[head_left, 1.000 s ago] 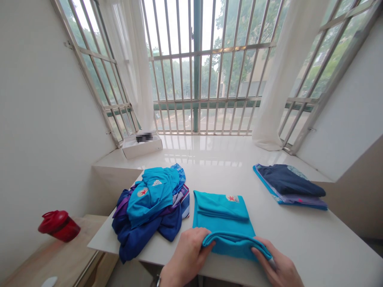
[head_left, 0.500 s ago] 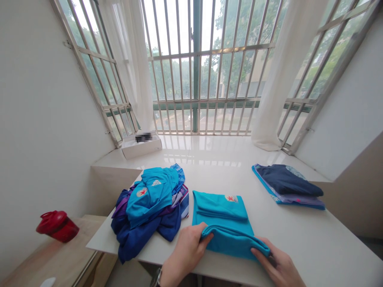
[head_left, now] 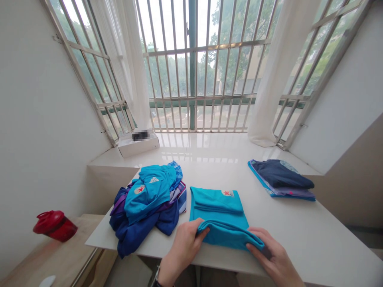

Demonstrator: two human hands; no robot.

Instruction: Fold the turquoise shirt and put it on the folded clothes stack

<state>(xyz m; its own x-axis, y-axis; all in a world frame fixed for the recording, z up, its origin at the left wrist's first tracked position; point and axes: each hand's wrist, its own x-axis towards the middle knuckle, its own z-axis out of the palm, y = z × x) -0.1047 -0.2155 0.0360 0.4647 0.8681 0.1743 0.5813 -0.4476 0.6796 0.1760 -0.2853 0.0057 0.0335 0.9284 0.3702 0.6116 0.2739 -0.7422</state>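
A turquoise shirt [head_left: 221, 219], partly folded into a neat rectangle, lies on the white table [head_left: 221, 171] before me, a red and white emblem at its far right corner. My left hand [head_left: 188, 241] pinches the left end of its near folded edge between thumb and fingers. At the right end of that same edge, my right hand [head_left: 271, 253] grips the cloth, thumb below and fingers above. Between both hands the near fold is raised a little and bows upward. To the left is a loose heap of clothes [head_left: 149, 199] in turquoise, navy and purple.
Folded clothes [head_left: 281, 179] are stacked at the right, dark navy on top. A white box [head_left: 139, 145] with a blurred black item sits on the windowsill at the back left. Lower left, a red lidded container [head_left: 55, 226] stands on a wooden surface [head_left: 44, 259].
The view has shifted slightly, so everything appears a little further left and up. Both hands keep their hold on the shirt's near edge, with hardly any movement against the cloth.
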